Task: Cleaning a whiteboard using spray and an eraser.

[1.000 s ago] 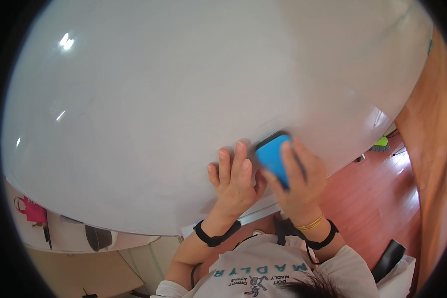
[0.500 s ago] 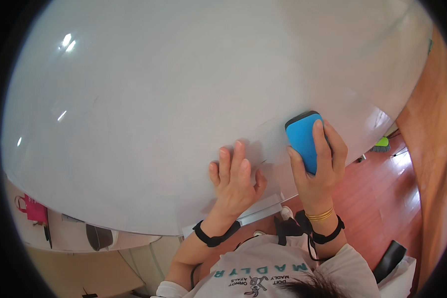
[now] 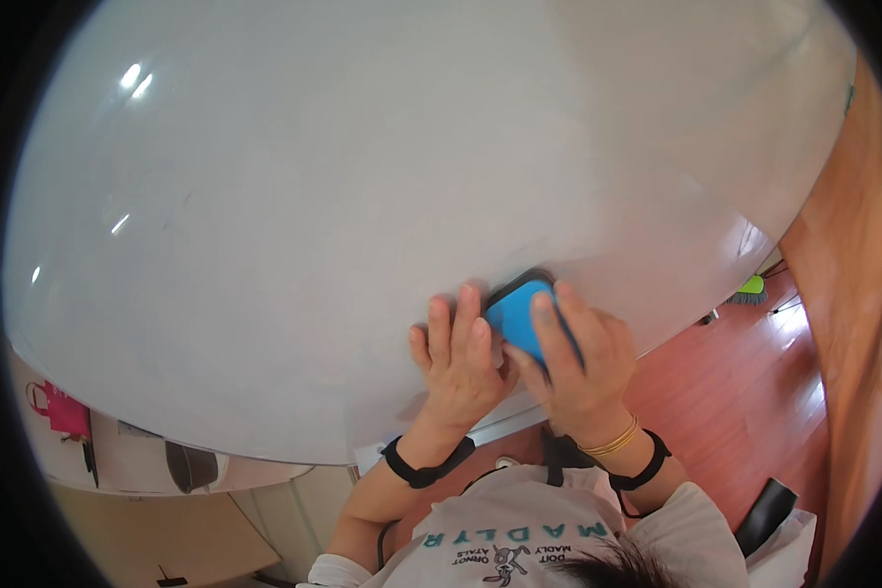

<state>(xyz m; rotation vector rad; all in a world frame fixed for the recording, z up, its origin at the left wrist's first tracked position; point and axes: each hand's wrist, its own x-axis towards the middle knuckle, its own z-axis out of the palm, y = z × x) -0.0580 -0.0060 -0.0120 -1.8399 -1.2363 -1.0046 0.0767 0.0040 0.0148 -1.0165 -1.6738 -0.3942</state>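
Two hands at the lower part of a white board (image 3: 304,196), seen from just above the wearer's shirt (image 3: 559,490). The right hand (image 3: 590,367) is clamped on a blue eraser (image 3: 521,323): back of the hand toward the onlooker, fingers bent along the eraser's right side and upper face, thumb at its left side near the lower end. The eraser lies against the board right of the left hand (image 3: 461,370), its dark front edge uppermost, its length slanting from upper left to lower right. The right forearm rises from the lower right and leans inward; its wrist carries gold bangles (image 3: 612,441) and, below them, a black band (image 3: 647,471). The left hand is set on the board, fingers extended upward and slightly apart, thumb out toward the eraser; whether thumb and eraser touch, I cannot tell. The left forearm slants up from the lower left, elbow bent, a second black band (image 3: 424,471) round the wrist. Surroundings: a reddish floor (image 3: 710,377) to the right, a green brush (image 3: 752,289) beyond the board's edge, a pink bag (image 3: 67,411) far left.
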